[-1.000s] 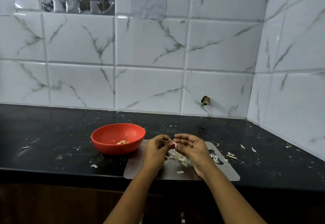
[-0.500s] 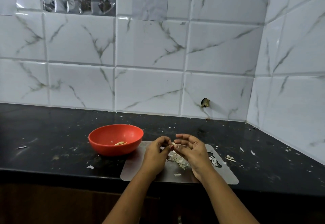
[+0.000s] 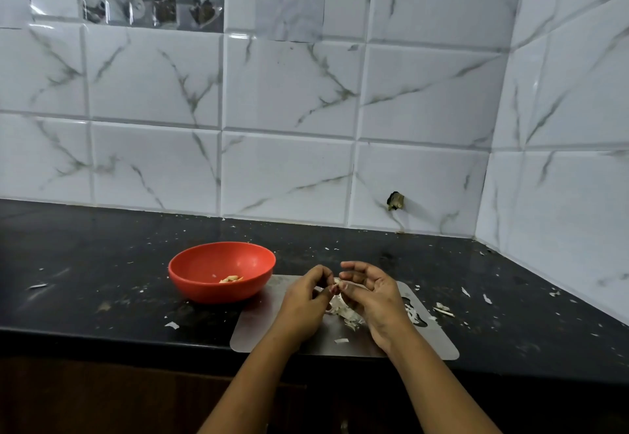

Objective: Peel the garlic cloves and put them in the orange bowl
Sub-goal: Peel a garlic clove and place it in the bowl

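Left hand (image 3: 306,301), right hand (image 3: 371,295) pinch clove (image 3: 337,283) — seemingly

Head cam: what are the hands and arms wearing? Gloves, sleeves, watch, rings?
Nothing visible: the left hand and right hand are ungloved. The left forearm and right forearm are uncovered to the frame edge, no sleeve showing. No watch or bracelet; fingers too small to rule out a thin ring.

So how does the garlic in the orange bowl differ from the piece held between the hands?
The bowl garlic lies loose inside the orange bowl; the held piece is pinched between the left hand and right hand above the mat. The bowl garlic looks yellowish, the held piece whiter. Both are small; whether skin remains on the held piece is unclear.
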`<control>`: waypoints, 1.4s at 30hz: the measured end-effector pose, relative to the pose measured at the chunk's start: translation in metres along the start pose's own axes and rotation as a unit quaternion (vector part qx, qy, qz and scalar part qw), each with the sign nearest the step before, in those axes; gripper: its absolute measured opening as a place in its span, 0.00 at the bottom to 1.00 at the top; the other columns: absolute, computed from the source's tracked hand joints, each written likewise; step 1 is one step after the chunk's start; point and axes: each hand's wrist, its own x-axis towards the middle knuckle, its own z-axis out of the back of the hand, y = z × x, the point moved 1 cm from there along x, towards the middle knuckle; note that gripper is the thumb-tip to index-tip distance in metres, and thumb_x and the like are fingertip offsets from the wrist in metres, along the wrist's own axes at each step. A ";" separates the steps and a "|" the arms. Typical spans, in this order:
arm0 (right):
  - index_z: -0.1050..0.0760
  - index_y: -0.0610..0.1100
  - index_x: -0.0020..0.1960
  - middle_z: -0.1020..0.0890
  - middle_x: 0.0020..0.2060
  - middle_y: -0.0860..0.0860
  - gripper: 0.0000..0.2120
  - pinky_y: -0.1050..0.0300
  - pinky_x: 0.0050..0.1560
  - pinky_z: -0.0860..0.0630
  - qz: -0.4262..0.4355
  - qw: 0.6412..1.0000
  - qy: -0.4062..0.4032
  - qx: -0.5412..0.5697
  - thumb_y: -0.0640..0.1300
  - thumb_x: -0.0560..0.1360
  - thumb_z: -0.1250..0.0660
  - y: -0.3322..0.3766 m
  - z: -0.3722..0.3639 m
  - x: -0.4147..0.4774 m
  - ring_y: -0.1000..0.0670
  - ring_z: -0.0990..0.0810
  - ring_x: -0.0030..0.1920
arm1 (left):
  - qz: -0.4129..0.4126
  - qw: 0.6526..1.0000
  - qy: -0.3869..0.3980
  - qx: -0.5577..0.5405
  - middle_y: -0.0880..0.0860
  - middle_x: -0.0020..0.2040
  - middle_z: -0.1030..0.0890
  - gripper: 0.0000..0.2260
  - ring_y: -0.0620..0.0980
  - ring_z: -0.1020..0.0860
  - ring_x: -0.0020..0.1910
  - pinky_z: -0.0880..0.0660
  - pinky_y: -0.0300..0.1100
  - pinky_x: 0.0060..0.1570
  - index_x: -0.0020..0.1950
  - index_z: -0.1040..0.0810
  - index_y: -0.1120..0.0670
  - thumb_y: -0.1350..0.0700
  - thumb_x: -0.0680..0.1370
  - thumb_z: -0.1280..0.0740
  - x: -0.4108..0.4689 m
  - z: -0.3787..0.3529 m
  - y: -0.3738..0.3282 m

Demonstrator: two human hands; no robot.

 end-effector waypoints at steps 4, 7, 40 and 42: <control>0.21 0.41 0.51 0.18 0.40 0.47 0.13 0.63 0.38 0.22 -0.002 1.000 -0.006 -0.009 0.28 0.72 0.31 -0.002 0.000 0.000 0.53 0.17 0.39 | -0.005 1.000 0.001 -0.002 0.49 0.39 0.23 0.10 0.44 0.27 0.34 0.32 0.30 0.31 0.40 0.30 0.49 0.62 0.78 0.36 -0.003 0.001 -0.002; 0.21 0.42 0.52 0.18 0.39 0.46 0.13 0.63 0.37 0.22 0.003 1.000 -0.010 -0.026 0.29 0.72 0.31 -0.001 -0.001 0.000 0.52 0.17 0.39 | -0.003 1.000 0.001 0.006 0.49 0.39 0.23 0.10 0.46 0.28 0.35 0.31 0.34 0.32 0.40 0.30 0.49 0.62 0.78 0.36 -0.003 0.000 -0.003; 0.17 0.46 0.48 0.15 0.40 0.54 0.04 0.69 0.42 0.23 0.099 0.931 -0.015 -0.351 0.43 0.74 0.29 -0.011 -0.008 0.002 0.59 0.18 0.42 | 0.046 0.987 -0.148 0.033 0.48 0.35 0.19 0.04 0.43 0.23 0.30 0.25 0.35 0.30 0.43 0.19 0.56 0.63 0.75 0.32 -0.006 0.009 -0.010; 0.17 0.46 0.49 0.15 0.39 0.54 0.05 0.65 0.43 0.22 0.096 0.926 -0.011 -0.365 0.43 0.75 0.30 -0.011 -0.008 0.001 0.59 0.18 0.41 | 0.043 0.986 -0.151 0.056 0.47 0.34 0.19 0.04 0.44 0.22 0.31 0.23 0.39 0.34 0.43 0.19 0.55 0.63 0.74 0.31 -0.006 0.009 -0.008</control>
